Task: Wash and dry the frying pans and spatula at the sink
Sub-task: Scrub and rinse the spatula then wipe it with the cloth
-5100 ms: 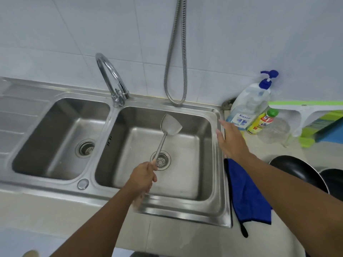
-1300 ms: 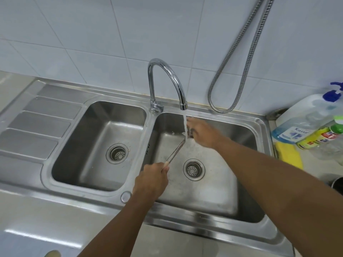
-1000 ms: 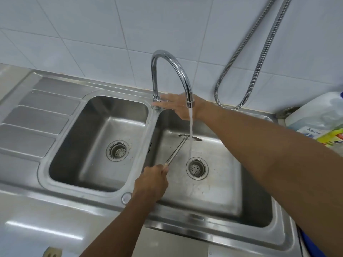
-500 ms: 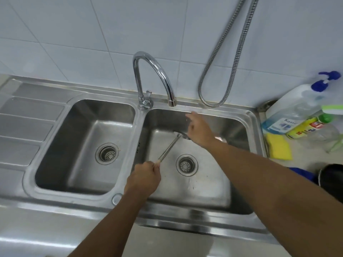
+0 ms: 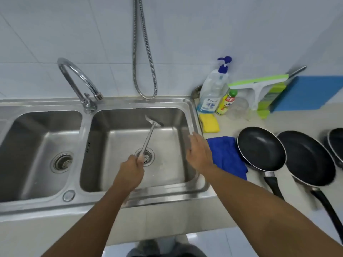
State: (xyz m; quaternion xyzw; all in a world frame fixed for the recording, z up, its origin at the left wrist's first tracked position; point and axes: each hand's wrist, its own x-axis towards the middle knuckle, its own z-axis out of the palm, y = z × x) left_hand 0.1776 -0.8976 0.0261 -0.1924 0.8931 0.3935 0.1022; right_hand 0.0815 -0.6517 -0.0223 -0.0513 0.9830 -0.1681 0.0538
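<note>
Gripping one spatula, left hand; right hand spread wide (three frying pans nearby).

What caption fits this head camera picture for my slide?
Left hand holds the spatula over the sink while the open right hand hovers beside the blue cloth.

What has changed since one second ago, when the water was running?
The water is off: the right hand left the spatula blade, shut the faucet, and moved right toward the blue cloth. The left hand still grips the spatula handle over the right basin.
</note>
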